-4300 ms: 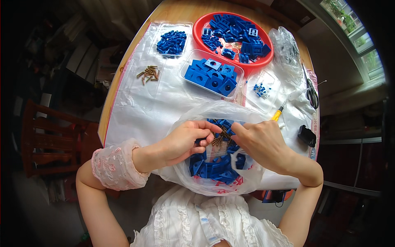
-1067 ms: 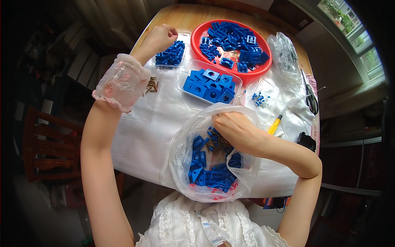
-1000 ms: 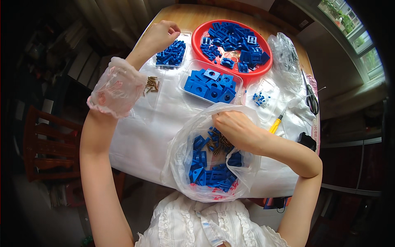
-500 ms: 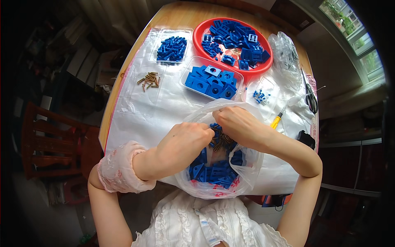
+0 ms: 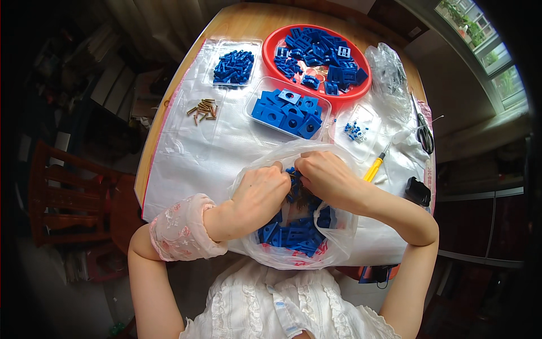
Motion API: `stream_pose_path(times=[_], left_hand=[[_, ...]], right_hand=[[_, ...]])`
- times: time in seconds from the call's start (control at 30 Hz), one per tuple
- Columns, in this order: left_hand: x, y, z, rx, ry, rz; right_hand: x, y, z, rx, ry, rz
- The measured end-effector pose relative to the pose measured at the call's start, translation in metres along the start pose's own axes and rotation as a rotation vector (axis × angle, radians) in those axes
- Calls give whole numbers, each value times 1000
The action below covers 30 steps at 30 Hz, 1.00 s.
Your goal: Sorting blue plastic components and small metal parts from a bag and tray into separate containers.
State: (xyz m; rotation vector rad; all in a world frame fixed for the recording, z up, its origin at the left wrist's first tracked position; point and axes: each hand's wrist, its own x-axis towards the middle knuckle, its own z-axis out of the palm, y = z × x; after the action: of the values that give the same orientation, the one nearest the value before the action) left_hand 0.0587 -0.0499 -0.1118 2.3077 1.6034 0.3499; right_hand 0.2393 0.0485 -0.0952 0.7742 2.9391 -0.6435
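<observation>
A white translucent plastic bag (image 5: 339, 248) stands at the near edge of the table, its mouth spread wide. Blue plastic parts (image 5: 293, 234) fill its near side. Farther in, between my hands, small blue pieces (image 5: 291, 198) and brass-coloured pins (image 5: 305, 199) show in part. My left hand (image 5: 262, 189) is closed over the bag's left side, fingers curled inward. Opposite it, my right hand (image 5: 323, 172) is also closed, knuckles up, at the bag's far rim. The two sets of fingertips are close together; what they pinch is hidden.
Beyond the bag stand a clear tub of blue square plates (image 5: 275, 117), a red basin (image 5: 271, 66) of blue parts and a tray of blue pegs (image 5: 232, 66). Brass pins (image 5: 203, 110) lie left. Rightward are a yellow-handled screwdriver (image 5: 374, 169), scissors (image 5: 423, 134) and crumpled plastic (image 5: 389, 79).
My left hand has shifted slightly up and its wrist has turned, the forearm swinging inward. My right hand stays close by, slightly lower. Both remain closed over the bag.
</observation>
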Motion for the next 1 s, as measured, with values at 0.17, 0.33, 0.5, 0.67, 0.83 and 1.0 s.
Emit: stream_pose_path(times=[0.17,0.33,0.5,0.67,0.83,1.0], left_hand=[[-1,-6,-14,-272,9,28],[-2,-9,-54,-992,-412,-268],[-19,-16,-41,-1581,-615,-380],[-18,24,-44,-2022,-386,-727],[-25,15,-24,-2105,-312,-693],[-16,-10,-76,-1986,-315,-486]], right_hand=[[1,-3,-2,-49,8,-42],[-9,-18,-28,115,62,-39],[-23,-50,-76,325,132,-102],[-23,-69,-56,418,54,-248],[-16,-67,-65,532,163,-216],[-14,-32,-38,4,121,-98]])
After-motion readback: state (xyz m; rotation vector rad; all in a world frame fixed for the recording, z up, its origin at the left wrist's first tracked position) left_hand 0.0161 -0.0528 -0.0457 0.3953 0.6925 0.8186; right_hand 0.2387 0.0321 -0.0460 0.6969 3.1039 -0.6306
